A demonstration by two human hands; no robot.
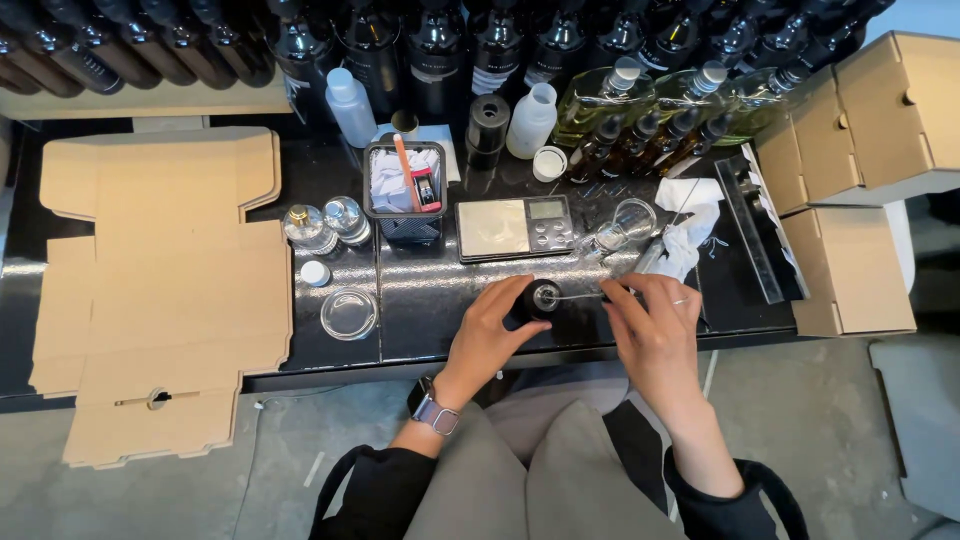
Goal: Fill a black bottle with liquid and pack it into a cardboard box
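Both our hands work at the front edge of the glossy black counter (440,320). Our left hand (490,335) curls around a small dark round bottle (541,298), steadying it upright, while our right hand (650,325) pinches a thin clear pipette (585,295) whose tip reaches the bottle's open mouth. Just behind sit a small silver digital scale (515,227) and a clear glass beaker (625,225) lying tilted beside crumpled white tissue (690,240). We judge filling is under way: the bottle is uncapped and off the scale. Flat brown cardboard box blanks (160,290) lie unfolded at left, and folded cardboard boxes (860,130) stand at right.
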